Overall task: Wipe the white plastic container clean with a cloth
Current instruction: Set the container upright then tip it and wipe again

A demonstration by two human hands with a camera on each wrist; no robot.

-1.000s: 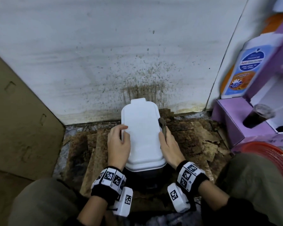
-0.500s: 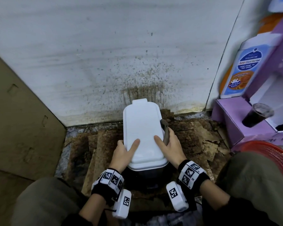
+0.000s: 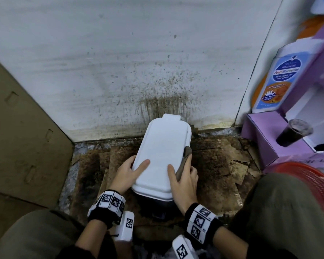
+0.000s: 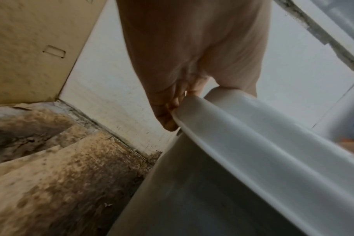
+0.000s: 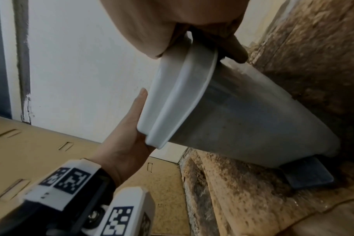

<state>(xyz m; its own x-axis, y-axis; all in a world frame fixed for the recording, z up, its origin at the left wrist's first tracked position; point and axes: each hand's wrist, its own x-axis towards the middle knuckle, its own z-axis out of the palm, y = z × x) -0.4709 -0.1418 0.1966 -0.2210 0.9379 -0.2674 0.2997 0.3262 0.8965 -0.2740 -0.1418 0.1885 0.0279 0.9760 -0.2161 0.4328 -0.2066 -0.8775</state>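
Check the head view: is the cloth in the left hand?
No, the cloth hangs from the right hand against the right side of the bin's lid, while the left hand grips the lid bare.

wall (image 3: 105,58): white, brown spatter low centre | floor (image 3: 219,165): stained, peeling cardboard sheets | left: brown cardboard panel (image 3: 21,131) | right: purple shelf unit (image 3: 266,139), dark drink cup (image 3: 293,132), possibly a soap bottle (image 3: 275,79), red basket (image 3: 314,187)

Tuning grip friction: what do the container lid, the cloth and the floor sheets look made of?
Container lid: smooth, moulded white plastic, semi-matt, with a rounded rim. Cloth: limp grey-brown fabric, draped under the right hand. Floor sheets: probably cardboard, stained, torn at edges.
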